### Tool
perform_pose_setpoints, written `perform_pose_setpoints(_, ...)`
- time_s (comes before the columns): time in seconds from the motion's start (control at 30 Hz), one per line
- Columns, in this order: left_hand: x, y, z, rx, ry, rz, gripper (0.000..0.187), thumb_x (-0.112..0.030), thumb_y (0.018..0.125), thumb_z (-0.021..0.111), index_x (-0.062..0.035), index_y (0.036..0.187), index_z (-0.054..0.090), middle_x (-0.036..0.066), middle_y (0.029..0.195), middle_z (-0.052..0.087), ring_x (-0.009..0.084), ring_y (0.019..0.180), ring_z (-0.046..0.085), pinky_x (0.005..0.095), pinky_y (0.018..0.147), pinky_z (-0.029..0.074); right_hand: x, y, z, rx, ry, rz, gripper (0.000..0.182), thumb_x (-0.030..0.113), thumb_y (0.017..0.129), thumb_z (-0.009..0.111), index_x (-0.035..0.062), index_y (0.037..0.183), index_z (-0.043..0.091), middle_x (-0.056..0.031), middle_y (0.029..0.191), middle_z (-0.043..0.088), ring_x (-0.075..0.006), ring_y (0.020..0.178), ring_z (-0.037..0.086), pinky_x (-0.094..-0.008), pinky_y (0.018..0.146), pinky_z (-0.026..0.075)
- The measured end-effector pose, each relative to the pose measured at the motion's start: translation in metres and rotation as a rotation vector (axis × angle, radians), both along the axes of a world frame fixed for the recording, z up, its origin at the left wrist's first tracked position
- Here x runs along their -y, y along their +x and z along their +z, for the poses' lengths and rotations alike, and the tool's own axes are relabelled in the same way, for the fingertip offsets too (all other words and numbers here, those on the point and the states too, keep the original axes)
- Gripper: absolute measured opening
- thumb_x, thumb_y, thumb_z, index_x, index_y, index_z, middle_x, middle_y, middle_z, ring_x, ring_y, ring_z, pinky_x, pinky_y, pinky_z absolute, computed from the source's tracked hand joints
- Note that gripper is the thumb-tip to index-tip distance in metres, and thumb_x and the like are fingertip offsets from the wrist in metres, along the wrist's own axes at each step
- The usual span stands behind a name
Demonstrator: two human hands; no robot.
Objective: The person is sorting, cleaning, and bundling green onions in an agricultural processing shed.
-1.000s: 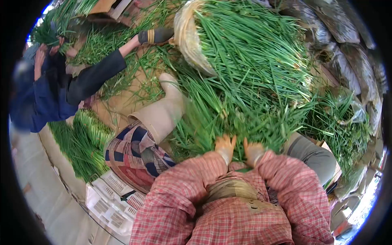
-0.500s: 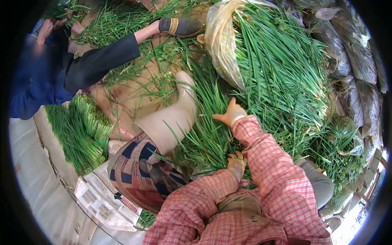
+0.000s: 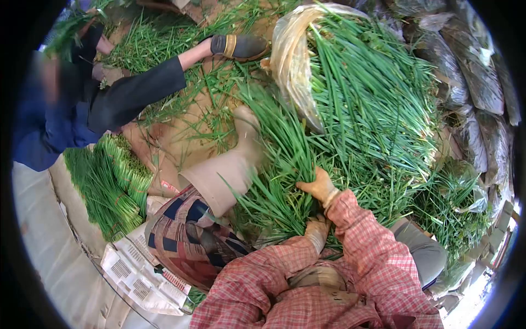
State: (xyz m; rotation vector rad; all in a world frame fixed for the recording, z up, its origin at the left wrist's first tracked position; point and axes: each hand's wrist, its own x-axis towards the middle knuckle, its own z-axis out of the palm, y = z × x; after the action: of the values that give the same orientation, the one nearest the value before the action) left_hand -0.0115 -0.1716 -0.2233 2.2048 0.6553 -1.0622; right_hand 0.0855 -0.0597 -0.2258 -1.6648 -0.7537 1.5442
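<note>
Long green chives [image 3: 293, 145] lie in a loose bunch in front of me, leaf tips pointing away. My right hand [image 3: 320, 187], in a pale glove, is closed round the right side of this bunch, thumb across the leaves. Just below it, close to my body, my left hand [image 3: 316, 231] is curled at the near end of the same leaves; its fingertips are partly hidden. Beyond my right hand, a large heap of chives [image 3: 372, 93] spills out of a clear plastic bag [image 3: 290, 49].
My beige boot [image 3: 222, 170] is left of the bunch. Tied chive bundles [image 3: 112, 183] lie farther left, above a printed sheet [image 3: 139, 268]. Another person's leg and dark shoe [image 3: 238, 46] reach in from the upper left. Filled plastic bags [image 3: 471, 71] line the right side.
My right hand has come nearer to me and closed from a spread pose onto the chives, whose leaves are lifted. My left hand has shifted slightly toward me. The other person's hands have moved.
</note>
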Motion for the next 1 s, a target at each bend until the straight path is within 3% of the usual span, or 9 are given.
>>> perform_pose_setpoints(0.1, -0.031, 0.002, 0.048, -0.052, -0.245, -0.196, 0.055, -0.024, 0.08, 0.056, -0.0142, 0.131, 0.039, 0.017, 0.129, 0.041, 0.0397, 0.108, 0.048, 0.043, 0.084, 0.042, 0.025, 0.004, 0.026, -0.079, 0.158, -0.128, 0.044, 0.007, 0.067, 0.069, 0.0038, 0.109, 0.055, -0.0064, 0.095, 0.063, -0.015, 0.085, 0.058, -0.0291, 0.08, 0.045)
perform_pose_setpoints(0.23, -0.051, -0.041, 0.128, 0.543, -0.005, -0.251, 0.053, -0.022, 0.079, 0.061, -0.0167, 0.129, 0.044, 0.013, 0.12, 0.052, 0.036, 0.102, 0.054, 0.0426, 0.089, 0.042, 0.047, 0.013, 0.06, 0.027, 0.31, -0.117, 0.043, 0.007, 0.067, 0.07, 0.0043, 0.107, 0.056, -0.0061, 0.097, 0.063, -0.0169, 0.087, 0.057, -0.0305, 0.081, 0.045)
perform_pose_setpoints(0.33, -0.127, -0.099, 0.212, 0.567, -0.791, 0.67, 0.043, -0.021, 0.08, 0.065, -0.0068, 0.119, 0.054, 0.009, 0.106, 0.061, 0.0228, 0.101, 0.058, 0.0347, 0.086, 0.047, 0.066, 0.01, 0.091, 0.092, 0.423, -0.098, 0.046, 0.008, 0.066, 0.07, 0.0043, 0.109, 0.054, -0.0072, 0.099, 0.061, -0.0177, 0.088, 0.057, -0.0303, 0.081, 0.045)
perform_pose_setpoints(0.4, -0.172, -0.148, 0.226, 0.679, -0.605, 1.156, 0.056, -0.014, 0.078, 0.067, -0.0028, 0.128, 0.044, 0.015, 0.122, 0.052, 0.0226, 0.11, 0.052, 0.0357, 0.092, 0.042, 0.08, 0.004, 0.099, 0.101, 0.494, -0.065, 0.046, 0.008, 0.067, 0.069, 0.0049, 0.109, 0.052, -0.0063, 0.1, 0.061, -0.0145, 0.089, 0.056, -0.0281, 0.082, 0.044)
perform_pose_setpoints(0.53, -0.188, -0.136, 0.219, 1.309, -0.806, 1.059, 0.089, -0.029, 0.071, 0.073, -0.0036, 0.139, 0.021, 0.016, 0.138, 0.033, 0.0259, 0.125, 0.037, 0.0386, 0.102, 0.032, 0.1, -0.008, 0.119, 0.163, 0.558, 0.073, 0.051, 0.008, 0.067, 0.07, 0.0055, 0.115, 0.05, -0.0048, 0.102, 0.061, -0.0139, 0.092, 0.056, -0.027, 0.084, 0.043)
perform_pose_setpoints(0.73, -0.151, -0.058, 0.268, 1.354, -0.992, 0.974, 0.073, -0.027, 0.082, 0.063, -0.003, 0.138, 0.023, 0.01, 0.096, 0.059, 0.0264, 0.103, 0.055, 0.0422, 0.095, 0.038, 0.113, -0.025, 0.122, 0.058, 0.584, 0.079, 0.044, 0.005, 0.068, 0.067, 0.0075, 0.11, 0.056, -0.0033, 0.094, 0.064, -0.0112, 0.085, 0.058, -0.0255, 0.079, 0.045)
perform_pose_setpoints(0.77, -0.15, -0.05, 0.269, 1.387, -0.865, 0.956, 0.047, -0.032, 0.088, 0.055, -0.0005, 0.122, 0.045, 0.003, 0.066, 0.052, 0.0197, 0.077, 0.058, 0.0356, 0.084, 0.044, 0.115, -0.024, 0.129, 0.021, 0.612, 0.06, 0.042, 0.007, 0.068, 0.066, 0.0079, 0.108, 0.057, -0.0052, 0.093, 0.064, -0.0139, 0.084, 0.059, -0.0264, 0.078, 0.046)
perform_pose_setpoints(0.9, -0.122, -0.049, 0.299, 1.292, -0.32, 0.848, 0.049, -0.042, 0.095, 0.036, -0.0029, 0.07, 0.052, 0.002, 0.059, 0.044, 0.0137, 0.065, 0.052, 0.0265, 0.068, 0.04, 0.112, -0.014, 0.111, 0.235, 0.677, 0.062, 0.042, 0.013, 0.066, 0.068, 0.0093, 0.106, 0.056, -0.0099, 0.095, 0.063, -0.0269, 0.084, 0.06, -0.0316, 0.077, 0.046)
perform_pose_setpoints(1.0, -0.102, -0.049, 0.322, 1.428, -0.232, 0.67, 0.048, -0.039, 0.096, 0.032, -0.0028, 0.069, 0.05, 0.009, 0.079, 0.061, 0.0212, 0.092, 0.054, 0.0333, 0.085, 0.038, 0.142, 0.016, 0.159, 0.736, 0.561, 0.294, 0.084, 0.036, 0.055, 0.076, 0.0135, 0.129, 0.041, -0.0163, 0.111, 0.056, -0.032, 0.107, 0.051, -0.0395, 0.089, 0.041)
